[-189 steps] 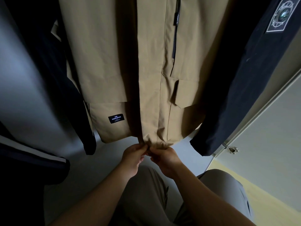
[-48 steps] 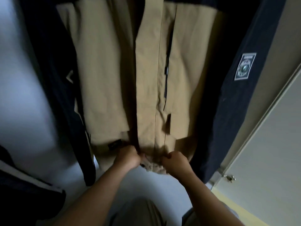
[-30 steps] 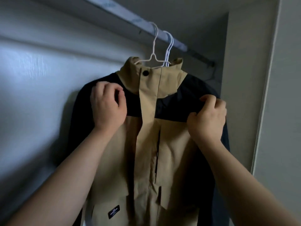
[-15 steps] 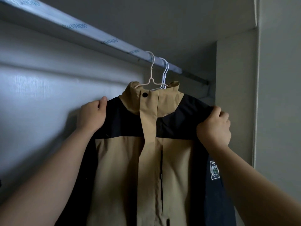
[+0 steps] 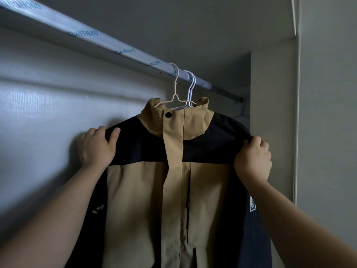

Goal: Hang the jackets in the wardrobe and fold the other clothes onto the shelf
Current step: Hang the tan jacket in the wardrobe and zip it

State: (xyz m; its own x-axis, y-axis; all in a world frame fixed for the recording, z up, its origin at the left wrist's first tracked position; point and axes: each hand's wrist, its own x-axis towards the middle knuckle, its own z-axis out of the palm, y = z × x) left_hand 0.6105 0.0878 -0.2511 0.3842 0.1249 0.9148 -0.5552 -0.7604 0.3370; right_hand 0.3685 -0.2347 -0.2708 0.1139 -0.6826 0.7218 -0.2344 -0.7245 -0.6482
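A tan and black jacket [image 5: 146,200] hangs closed on a pale hanger [image 5: 174,88] from the wardrobe rail [image 5: 116,48]. My left hand [image 5: 96,147] grips the jacket's black left shoulder, thumb on the front. My right hand [image 5: 253,159] pinches the black right shoulder, fingers curled over the edge. Behind the jacket, more white hangers [image 5: 191,88] sit on the same rail, and a dark garment with a badge [image 5: 255,219] hangs behind on the right.
The wardrobe's back wall [image 5: 48,113] is close behind on the left. A side panel [image 5: 272,113] and the door frame [image 5: 297,93] stand at the right. The rail carries blue printed wrapping.
Both hands rose from the jacket's hem to its chest, then slid outward to the shoulders. My view lifted from the hem to the rail.
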